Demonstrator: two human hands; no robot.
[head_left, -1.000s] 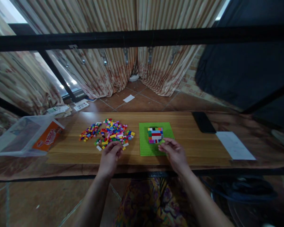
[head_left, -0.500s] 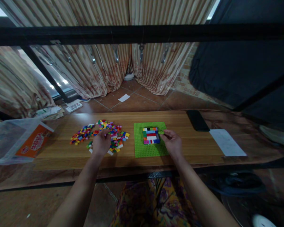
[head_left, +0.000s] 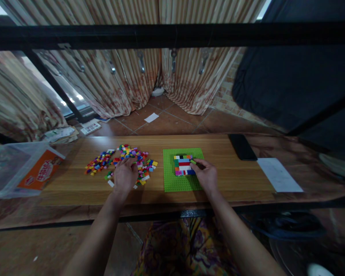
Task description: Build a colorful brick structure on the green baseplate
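A green baseplate (head_left: 181, 182) lies on the wooden table (head_left: 235, 176), carrying a small square block of coloured bricks (head_left: 183, 165). My right hand (head_left: 206, 175) pinches a small green brick (head_left: 193, 161) at the block's right edge. My left hand (head_left: 124, 175) rests palm down on a loose pile of coloured bricks (head_left: 132, 157), its fingers curled into the pile; what they hold, if anything, is hidden.
A clear plastic box with an orange label (head_left: 23, 168) stands at the table's left end. A black phone (head_left: 242, 147) and a white sheet of paper (head_left: 278, 174) lie to the right. A black bar (head_left: 172, 34) crosses overhead; curtains hang behind.
My left hand moved forward from the pile's near edge onto the bricks. My right hand carried the green brick from the plate's front to the block's right edge.
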